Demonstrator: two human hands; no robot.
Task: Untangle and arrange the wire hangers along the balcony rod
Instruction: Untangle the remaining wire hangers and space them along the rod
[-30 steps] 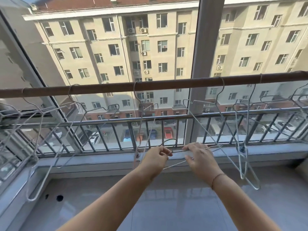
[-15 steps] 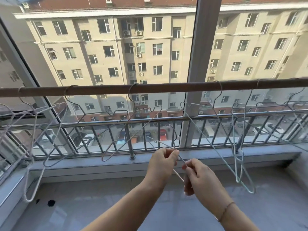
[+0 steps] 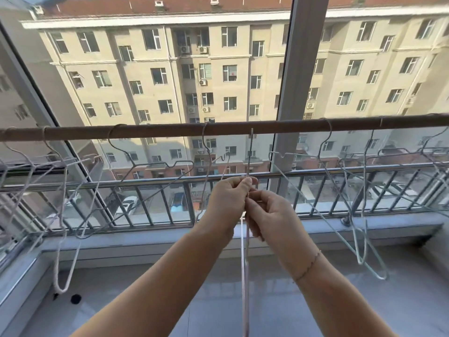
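Below the balcony rod [image 3: 150,131], at mid-span, a wire hanger [image 3: 243,251] is held edge-on to the viewer, its hook [image 3: 251,142] raised to the rod, apparently to seat it there. The left hand [image 3: 228,203] is closed in a pinch on the neck of this hanger; the right hand [image 3: 269,215], just below and touching it, is curled around the same wires, probably to steady the frame. Further hangers already hang along the rod: a crossed cluster at far left [image 3: 60,215], one left of centre [image 3: 155,166], a tilted pair at right [image 3: 359,227]. Behind stand the metal railing [image 3: 145,205] and window post [image 3: 298,93].
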